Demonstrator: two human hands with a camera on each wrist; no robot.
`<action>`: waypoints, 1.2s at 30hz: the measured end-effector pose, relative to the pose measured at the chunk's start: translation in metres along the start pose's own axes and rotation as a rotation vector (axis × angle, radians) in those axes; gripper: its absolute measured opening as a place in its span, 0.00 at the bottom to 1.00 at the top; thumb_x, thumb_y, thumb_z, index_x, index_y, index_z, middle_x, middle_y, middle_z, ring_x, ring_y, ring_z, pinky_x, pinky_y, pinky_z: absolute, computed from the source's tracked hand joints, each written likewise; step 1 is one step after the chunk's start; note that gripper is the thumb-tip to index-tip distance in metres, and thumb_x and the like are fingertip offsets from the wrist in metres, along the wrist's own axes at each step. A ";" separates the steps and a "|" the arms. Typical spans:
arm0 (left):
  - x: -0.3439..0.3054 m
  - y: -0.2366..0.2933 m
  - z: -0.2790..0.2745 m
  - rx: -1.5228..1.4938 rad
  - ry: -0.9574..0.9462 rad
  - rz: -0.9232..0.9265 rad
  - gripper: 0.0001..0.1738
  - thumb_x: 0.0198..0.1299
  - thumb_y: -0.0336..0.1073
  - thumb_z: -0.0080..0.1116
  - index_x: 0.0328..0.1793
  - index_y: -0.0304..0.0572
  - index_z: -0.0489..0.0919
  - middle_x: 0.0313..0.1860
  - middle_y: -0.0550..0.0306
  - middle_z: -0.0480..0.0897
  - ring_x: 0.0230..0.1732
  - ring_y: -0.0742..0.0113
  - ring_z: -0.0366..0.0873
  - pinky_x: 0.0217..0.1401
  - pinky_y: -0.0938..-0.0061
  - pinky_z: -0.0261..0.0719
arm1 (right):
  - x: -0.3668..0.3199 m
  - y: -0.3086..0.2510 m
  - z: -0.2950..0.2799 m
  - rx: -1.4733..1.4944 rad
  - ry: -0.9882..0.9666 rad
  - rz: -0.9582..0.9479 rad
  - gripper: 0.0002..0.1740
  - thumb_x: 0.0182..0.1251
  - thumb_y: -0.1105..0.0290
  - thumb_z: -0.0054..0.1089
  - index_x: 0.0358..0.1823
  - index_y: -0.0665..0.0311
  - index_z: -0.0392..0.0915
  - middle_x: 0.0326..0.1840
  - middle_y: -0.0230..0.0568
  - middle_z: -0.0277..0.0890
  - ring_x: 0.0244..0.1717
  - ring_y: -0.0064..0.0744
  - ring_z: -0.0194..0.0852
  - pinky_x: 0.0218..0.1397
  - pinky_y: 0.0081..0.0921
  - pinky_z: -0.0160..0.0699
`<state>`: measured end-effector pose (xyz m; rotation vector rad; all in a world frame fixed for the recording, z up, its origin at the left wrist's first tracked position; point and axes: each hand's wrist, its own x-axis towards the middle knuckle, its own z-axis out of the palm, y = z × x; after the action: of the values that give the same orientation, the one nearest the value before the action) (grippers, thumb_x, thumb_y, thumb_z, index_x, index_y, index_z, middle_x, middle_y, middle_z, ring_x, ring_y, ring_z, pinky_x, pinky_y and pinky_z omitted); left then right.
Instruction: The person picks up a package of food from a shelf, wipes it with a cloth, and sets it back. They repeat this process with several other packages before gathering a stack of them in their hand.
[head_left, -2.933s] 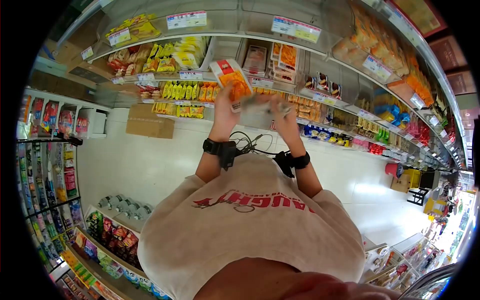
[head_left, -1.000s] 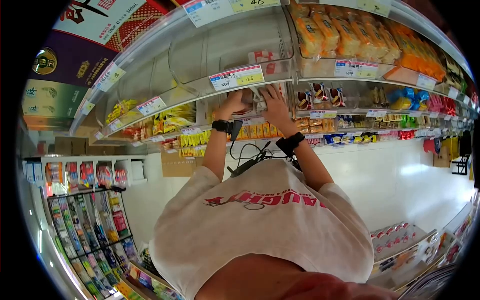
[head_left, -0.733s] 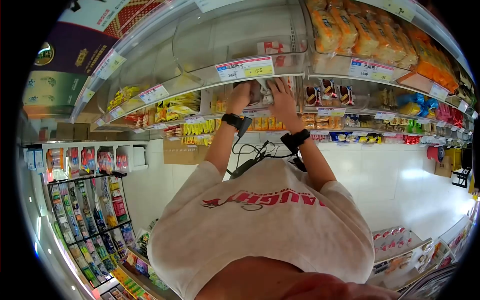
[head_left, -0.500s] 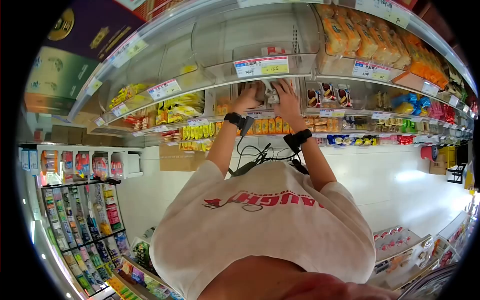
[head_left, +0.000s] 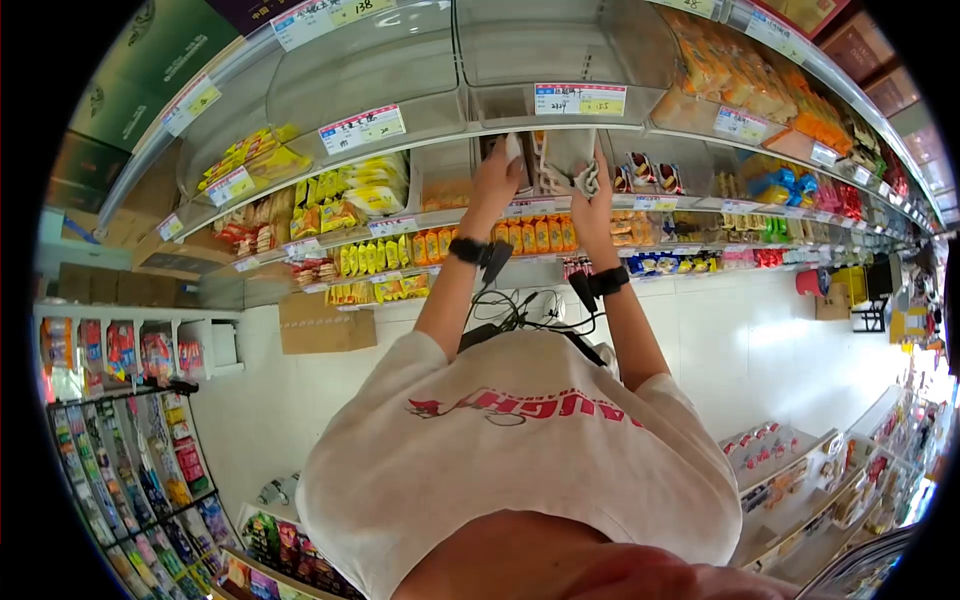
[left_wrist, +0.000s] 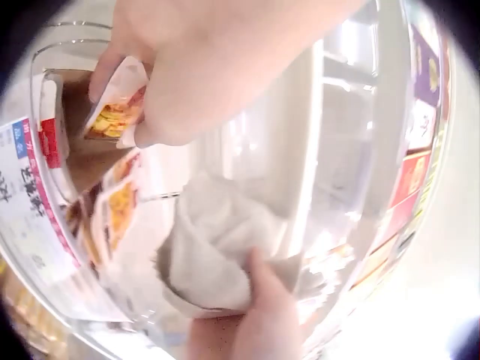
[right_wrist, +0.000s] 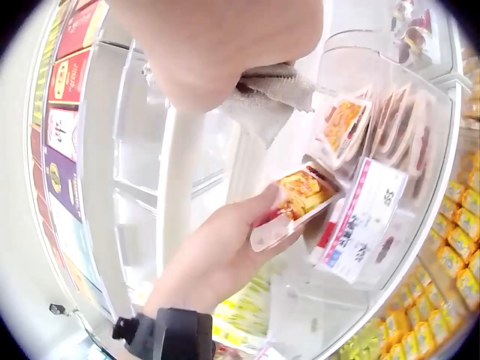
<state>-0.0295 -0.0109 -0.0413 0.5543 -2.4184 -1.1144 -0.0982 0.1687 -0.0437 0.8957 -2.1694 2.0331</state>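
Note:
My left hand (head_left: 493, 185) grips a flat snack pack (right_wrist: 304, 193) with an orange-and-yellow food picture and white edges, tilted over a clear shelf bin. In the left wrist view the thumb and fingers pinch this pack (left_wrist: 116, 112) from both sides. A crumpled grey-white cloth (left_wrist: 217, 251) is in my right hand (head_left: 592, 205), held just to the right of the pack. In the right wrist view the cloth (right_wrist: 270, 101) hangs below the hand. Similar packs (right_wrist: 346, 124) stand upright in the bin beside the left hand.
A price label (head_left: 580, 99) sits on the shelf edge above the hands. Yellow packets (head_left: 375, 185) fill the bin at left, brown-and-white snacks (head_left: 650, 175) the one at right. Orange packs (head_left: 535, 237) line the shelf below. A cardboard box (head_left: 327, 322) stands on the floor.
Earlier my left hand held a pack before the shelf beside the cloth; then both hands reached into the bin. Now the cloth is raised toward me and a pack shows in my left hand.

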 end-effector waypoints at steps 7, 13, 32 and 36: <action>-0.076 0.029 -0.057 -0.583 -0.097 0.012 0.28 0.74 0.43 0.56 0.73 0.32 0.69 0.54 0.50 0.82 0.51 0.71 0.78 0.53 0.75 0.77 | -0.037 -0.050 0.006 0.150 0.118 0.241 0.21 0.80 0.69 0.49 0.70 0.70 0.65 0.59 0.43 0.75 0.57 0.28 0.70 0.63 0.24 0.67; -0.093 0.032 -0.079 -0.735 -0.139 -0.069 0.28 0.74 0.45 0.57 0.71 0.31 0.71 0.56 0.54 0.82 0.53 0.71 0.79 0.53 0.77 0.78 | -0.047 -0.049 -0.003 0.705 0.067 0.683 0.20 0.76 0.71 0.58 0.66 0.66 0.71 0.58 0.35 0.76 0.58 0.25 0.73 0.61 0.25 0.73; -0.091 0.108 0.040 -0.962 0.213 -0.165 0.33 0.77 0.62 0.40 0.68 0.41 0.71 0.57 0.61 0.79 0.62 0.70 0.73 0.65 0.70 0.71 | -0.045 -0.102 -0.115 -0.128 -0.147 -0.159 0.12 0.71 0.72 0.61 0.53 0.68 0.80 0.29 0.41 0.79 0.26 0.28 0.71 0.36 0.26 0.75; -0.106 0.146 0.047 -1.377 0.125 -0.324 0.36 0.72 0.70 0.40 0.62 0.46 0.74 0.50 0.61 0.79 0.53 0.69 0.77 0.62 0.68 0.74 | -0.067 -0.102 -0.129 0.123 -0.620 -0.087 0.30 0.69 0.74 0.58 0.73 0.64 0.67 0.68 0.55 0.70 0.63 0.41 0.72 0.66 0.33 0.68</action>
<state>0.0078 0.1599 0.0227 0.4597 -0.9799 -2.3465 -0.0445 0.3153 0.0396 1.8030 -2.2058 2.0562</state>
